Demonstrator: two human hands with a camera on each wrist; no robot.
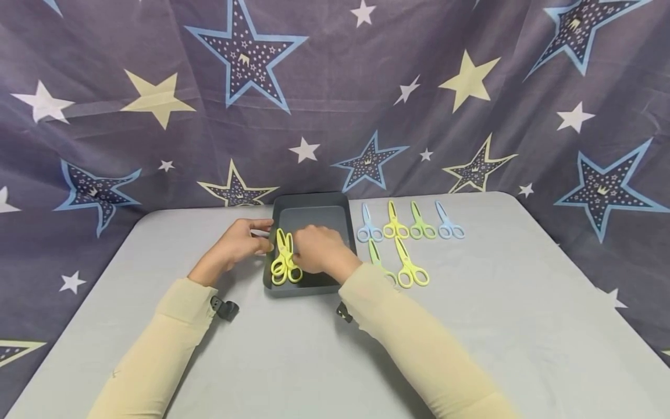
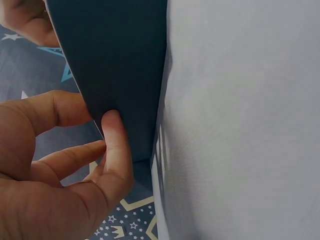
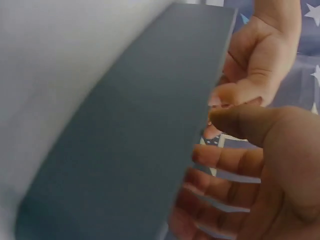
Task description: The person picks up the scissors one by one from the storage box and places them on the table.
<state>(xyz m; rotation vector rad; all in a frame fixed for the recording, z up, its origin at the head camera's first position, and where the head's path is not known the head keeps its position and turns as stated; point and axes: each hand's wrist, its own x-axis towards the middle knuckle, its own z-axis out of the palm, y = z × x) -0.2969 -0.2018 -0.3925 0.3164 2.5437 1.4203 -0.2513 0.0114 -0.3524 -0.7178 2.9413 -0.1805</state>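
Note:
A dark grey rectangular tray stands toward the back of the table. My left hand holds its left wall at the rim, thumb against the outside face and a finger reaching over the edge in the left wrist view. Two yellow scissors lie overlapping in the tray's left part, blades pointing away. Right beside them, inside the tray, is my right hand, its thumb side close to the scissors' handles. From the right wrist, its fingers look loosely bent behind the tray wall, with nothing visible between them.
Right of the tray, a back row holds blue scissors, yellow scissors, green scissors and more blue scissors. In front lie another yellow pair and a green pair partly behind the right sleeve. Star-patterned cloth hangs behind.

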